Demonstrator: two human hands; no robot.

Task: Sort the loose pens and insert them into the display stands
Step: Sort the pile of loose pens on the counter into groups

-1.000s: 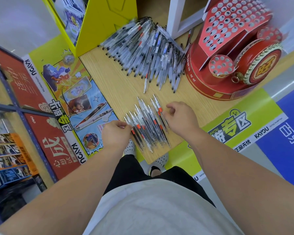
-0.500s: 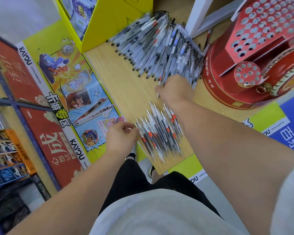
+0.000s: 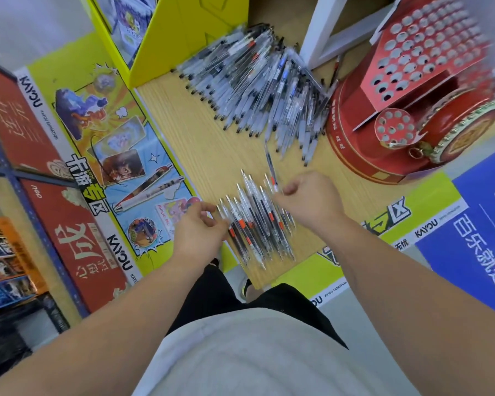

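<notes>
Found the sorted row of pens lying side by side on the wooden tabletop, near its front edge and between the two hands. Noted one more pen, dark-barrelled with a red band, arriving at the row's right side. Held pinched in the curled fingers of the right hand, far end pointing back toward the heap.

Half a second before, had that same hand stretched out over the heap of loose pens at the back of the table. Drew it back to the row since, with a single catch. Kept the left hand at the row's left edge throughout, thumb and fingers curled onto the outermost pens, apparently to steady the batch.

Judged the step as sorting: one like-coloured pen about to join the set. Saw the red display stand well apart to the right, with its visible holes unfilled. So insertion not yet begun, and most of the heap waiting.
</notes>
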